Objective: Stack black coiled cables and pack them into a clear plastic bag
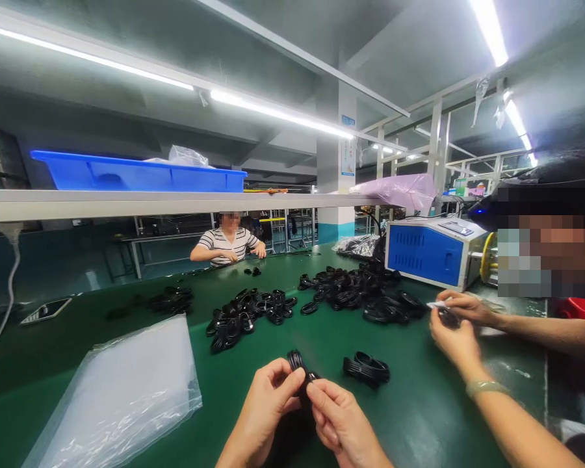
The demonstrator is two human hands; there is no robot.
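Observation:
A coiled black cable (295, 359) is held up in front of me over the green tabletop. My left hand (267, 398) is closed on it from the left, thumb pressed on the loops. From the right, my right hand (340, 409) pinches the same coil near its lower part, fingertips close to my left thumb. My fingers hide much of the coil, so its ends do not show. Another black cable coil (366, 368) lies on the table just beyond my right hand. Farther off is a loose heap of coiled cables (246, 316).
A larger cable pile (351, 286) lies near a blue-and-white machine (426, 250). Clear plastic bags (141, 383) lie at left, a phone (46, 311) beyond. At right, a co-worker's hands (455, 335) hold a coil. Another person (227, 247) sits opposite, under a shelf (175, 203) with a blue tray (141, 177).

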